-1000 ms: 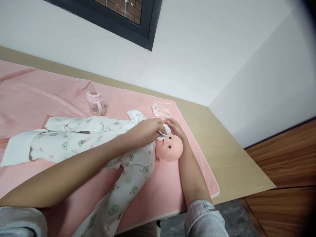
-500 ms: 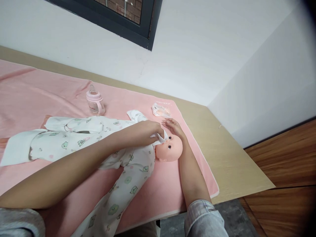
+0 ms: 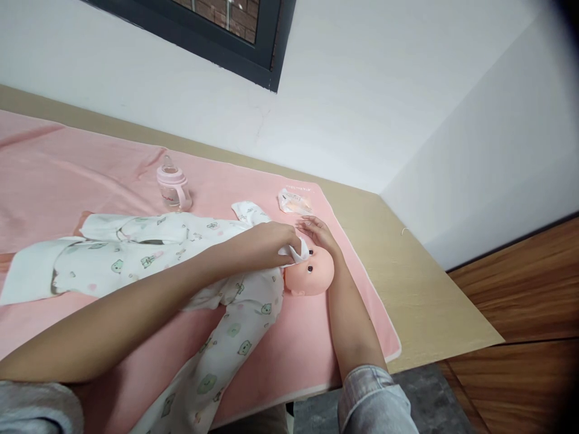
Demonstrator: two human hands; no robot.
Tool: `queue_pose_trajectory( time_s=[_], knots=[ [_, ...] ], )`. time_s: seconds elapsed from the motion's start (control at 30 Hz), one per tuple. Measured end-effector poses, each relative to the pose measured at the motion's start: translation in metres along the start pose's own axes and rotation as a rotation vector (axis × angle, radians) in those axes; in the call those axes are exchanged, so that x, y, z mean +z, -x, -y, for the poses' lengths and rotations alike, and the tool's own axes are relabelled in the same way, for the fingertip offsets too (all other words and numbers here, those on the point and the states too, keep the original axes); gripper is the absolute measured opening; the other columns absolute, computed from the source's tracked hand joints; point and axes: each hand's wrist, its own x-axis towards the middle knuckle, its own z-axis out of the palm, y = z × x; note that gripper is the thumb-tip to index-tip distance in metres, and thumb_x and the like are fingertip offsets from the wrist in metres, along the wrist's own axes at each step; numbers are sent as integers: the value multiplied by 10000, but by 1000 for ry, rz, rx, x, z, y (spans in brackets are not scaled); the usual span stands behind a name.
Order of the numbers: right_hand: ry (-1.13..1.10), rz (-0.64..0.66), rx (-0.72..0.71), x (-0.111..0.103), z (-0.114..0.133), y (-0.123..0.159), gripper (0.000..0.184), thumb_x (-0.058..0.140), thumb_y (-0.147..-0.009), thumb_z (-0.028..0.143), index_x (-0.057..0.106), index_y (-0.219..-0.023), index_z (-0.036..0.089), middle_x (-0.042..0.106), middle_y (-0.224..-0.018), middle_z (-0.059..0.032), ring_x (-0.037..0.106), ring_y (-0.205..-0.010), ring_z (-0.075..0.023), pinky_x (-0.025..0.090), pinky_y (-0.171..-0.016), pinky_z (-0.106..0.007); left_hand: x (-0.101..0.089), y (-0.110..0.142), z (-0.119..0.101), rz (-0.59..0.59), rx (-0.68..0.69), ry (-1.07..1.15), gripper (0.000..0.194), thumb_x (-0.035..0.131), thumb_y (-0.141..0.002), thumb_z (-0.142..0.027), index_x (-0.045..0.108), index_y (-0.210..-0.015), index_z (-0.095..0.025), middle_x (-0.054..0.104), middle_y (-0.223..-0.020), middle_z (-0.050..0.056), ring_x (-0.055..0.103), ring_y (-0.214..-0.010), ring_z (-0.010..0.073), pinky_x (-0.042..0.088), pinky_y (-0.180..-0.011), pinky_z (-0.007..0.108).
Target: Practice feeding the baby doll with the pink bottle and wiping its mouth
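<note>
A doll (image 3: 314, 278) lies on its back, its bald head to the right. It wears a white onesie (image 3: 235, 301) printed with small green animals. My left hand (image 3: 274, 242) is closed on a white wipe (image 3: 300, 252), which rests against the doll's face by the eyes and hides the nose and mouth. Beyond the head lies my right hand (image 3: 319, 232), fingers stretched out along the far side, with nothing seen in it. The forearm passes close behind the crown. Whether the palm touches the head, I cannot tell.
A pink blanket (image 3: 90, 160) covers most of the wooden table (image 3: 407, 289). A pink-lidded baby bottle (image 3: 173, 187) stands past the doll's legs. Near my right fingertips sits a small clear plastic packet (image 3: 295, 202). The wall with a dark window frame (image 3: 266, 54) rises behind.
My left hand has shifted the wipe slightly across the face, so it now overlaps the farther eye a little. My right hand stays in place.
</note>
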Motion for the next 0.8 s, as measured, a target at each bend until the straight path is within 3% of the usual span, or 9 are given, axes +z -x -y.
queue_pose_trajectory(
  time_s=[0.8],
  knots=[
    [4,11,3,-4,-6,-3,391,802,-674,381,672,-1005,219,732,-980,-22,692,-932,-149,504,-1010,-325,-11,1,-7,-26,-64,-37,171,608,-862,-131,750,-919,-206,677,-950,3,626,-863,156,414,-721,227]
  ],
)
